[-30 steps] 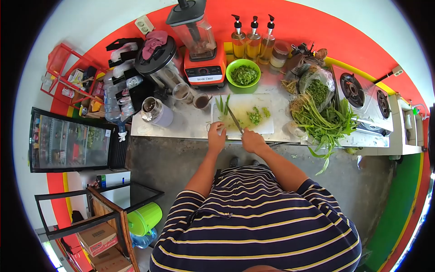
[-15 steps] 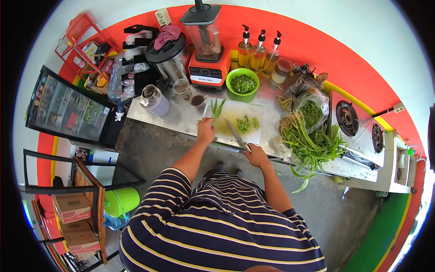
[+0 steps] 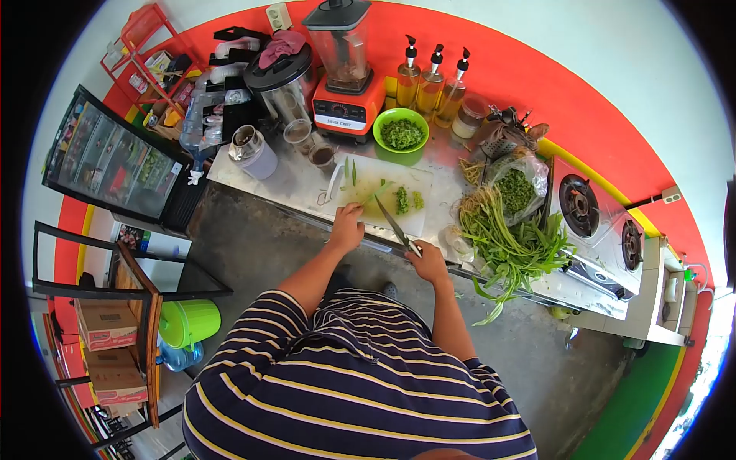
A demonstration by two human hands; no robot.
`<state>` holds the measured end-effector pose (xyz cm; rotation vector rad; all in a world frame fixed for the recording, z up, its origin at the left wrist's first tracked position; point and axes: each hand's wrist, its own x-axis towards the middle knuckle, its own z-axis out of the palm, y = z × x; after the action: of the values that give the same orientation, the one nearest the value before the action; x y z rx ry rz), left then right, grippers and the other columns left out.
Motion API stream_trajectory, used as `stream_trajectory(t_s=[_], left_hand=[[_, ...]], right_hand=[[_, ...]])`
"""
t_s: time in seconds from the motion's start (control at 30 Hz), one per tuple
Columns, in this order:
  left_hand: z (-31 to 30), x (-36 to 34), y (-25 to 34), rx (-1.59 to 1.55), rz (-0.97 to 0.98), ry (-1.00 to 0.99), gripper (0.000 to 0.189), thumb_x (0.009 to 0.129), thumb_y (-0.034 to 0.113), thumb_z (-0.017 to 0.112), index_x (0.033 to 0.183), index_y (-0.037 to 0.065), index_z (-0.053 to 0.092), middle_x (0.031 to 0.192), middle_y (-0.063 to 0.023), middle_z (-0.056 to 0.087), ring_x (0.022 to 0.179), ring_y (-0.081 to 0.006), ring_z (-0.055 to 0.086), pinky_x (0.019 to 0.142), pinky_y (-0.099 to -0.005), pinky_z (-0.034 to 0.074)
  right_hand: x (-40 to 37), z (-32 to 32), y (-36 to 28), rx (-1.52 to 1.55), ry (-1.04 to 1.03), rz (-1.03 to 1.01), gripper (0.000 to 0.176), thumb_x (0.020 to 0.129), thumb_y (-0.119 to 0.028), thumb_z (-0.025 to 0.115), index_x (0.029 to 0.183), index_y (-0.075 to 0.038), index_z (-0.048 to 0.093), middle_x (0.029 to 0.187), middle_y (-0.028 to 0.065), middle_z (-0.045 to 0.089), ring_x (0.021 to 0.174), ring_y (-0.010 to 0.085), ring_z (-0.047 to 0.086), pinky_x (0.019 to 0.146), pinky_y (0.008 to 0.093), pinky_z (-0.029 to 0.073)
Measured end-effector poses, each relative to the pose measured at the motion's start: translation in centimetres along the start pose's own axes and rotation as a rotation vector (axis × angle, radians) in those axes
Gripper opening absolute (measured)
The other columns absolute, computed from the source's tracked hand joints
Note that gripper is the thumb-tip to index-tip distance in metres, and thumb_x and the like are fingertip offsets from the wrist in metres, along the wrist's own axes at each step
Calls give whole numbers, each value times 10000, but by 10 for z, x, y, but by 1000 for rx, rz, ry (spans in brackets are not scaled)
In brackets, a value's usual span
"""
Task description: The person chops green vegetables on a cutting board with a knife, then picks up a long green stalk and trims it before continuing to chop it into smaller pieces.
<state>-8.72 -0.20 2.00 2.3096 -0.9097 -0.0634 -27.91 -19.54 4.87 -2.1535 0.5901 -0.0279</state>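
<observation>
My right hand [image 3: 429, 261] is closed round the handle of a knife [image 3: 394, 223], its blade pointing up and left over the white cutting board [image 3: 418, 178]. At the board's front left edge, my left hand [image 3: 349, 228] has its fingers curled together; what they hold, if anything, is too small to make out. Just beyond them a pale green streak, perhaps stalks [image 3: 376, 191], lies blurred on the board. Long green leaf pieces [image 3: 349, 170] rest at its far left. Chopped greens [image 3: 402, 201] form a small pile right of the blade.
Behind the board stand a green bowl [image 3: 401, 151] of chopped greens, an orange blender [image 3: 345, 107] and pump bottles [image 3: 428, 86]. Leafy stalks [image 3: 506, 245] hang over the counter's front edge at right, beside a gas stove [image 3: 594, 222]. Cups [image 3: 322, 155] stand at left.
The view has shifted slightly. The leaf pieces at the board's left lie farther apart, and a pale streak now shows near my left fingers. The knife stays in my right hand, beside the chopped pile.
</observation>
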Motion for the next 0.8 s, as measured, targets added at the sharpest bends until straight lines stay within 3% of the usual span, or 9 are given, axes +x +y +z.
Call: stream_trajectory(t_s=[0.27,0.47,0.53,0.67,0.73,0.8], left_hand=[[-12,8,-4,-50,-4,-59,398,786,8,660,1183,23,636,1212,-138,602,1132,-358,522,1004,-432,442],[-18,27,-19,-131,38,-113,339,800,43,692,1136,39,647,1079,-120,635,1051,-345,553,942,-427,455],[-21,35,-24,-123,-20,-161,251,795,69,723,1036,31,665,984,-113,648,1012,-332,563,889,-422,465],[-17,49,-30,-145,-54,-204,161,784,74,739,916,16,667,892,-111,652,947,-312,586,845,-427,475],[-12,53,-38,-156,15,-165,123,777,64,738,853,4,661,832,-125,647,845,-306,614,791,-431,494],[-9,57,-47,-173,45,-212,103,788,61,725,847,7,661,827,-137,642,842,-318,610,784,-436,493]], right_hand=[[20,-3,8,-49,118,62,361,806,-264,731,1073,-23,701,939,234,706,914,404,675,821,444,511],[19,-6,2,10,161,131,354,788,-278,741,1037,-29,709,869,229,696,842,391,676,767,450,510],[15,-2,-2,23,197,116,308,797,-254,743,982,-10,711,754,171,678,689,294,640,686,408,487],[5,9,-11,63,193,208,296,811,-254,737,977,-10,710,740,169,669,675,294,631,673,410,481],[2,15,-13,41,262,130,299,822,-256,731,973,1,706,734,172,663,667,295,626,665,410,476],[3,19,-19,60,287,121,304,840,-243,713,1010,8,690,738,177,658,677,292,632,668,409,480]])
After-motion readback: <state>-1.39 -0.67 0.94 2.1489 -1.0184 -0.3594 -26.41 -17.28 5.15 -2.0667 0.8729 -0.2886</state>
